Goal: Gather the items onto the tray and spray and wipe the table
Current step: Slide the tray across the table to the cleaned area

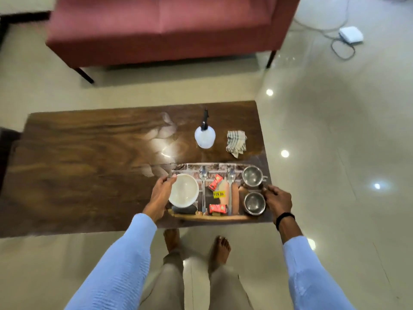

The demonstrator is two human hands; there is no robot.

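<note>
A printed tray (214, 167) lies at the near right corner of the dark wooden table (89, 166). It holds a white bowl (184, 190), two spoons (203, 186), two red packets (218, 208) and two steel cups (252, 175). My left hand (161, 194) grips the tray's left edge beside the bowl. My right hand (277, 199) grips its right edge next to the near cup. Behind the tray stand a white spray bottle (204, 134) with a black nozzle and a crumpled striped cloth (236, 141).
A red sofa (161, 30) on thin dark legs stands beyond the table. Glossy tiled floor (335, 130) surrounds it, with a white box and cable (350, 35) at the far right. My bare feet (220, 247) are at the table's near edge.
</note>
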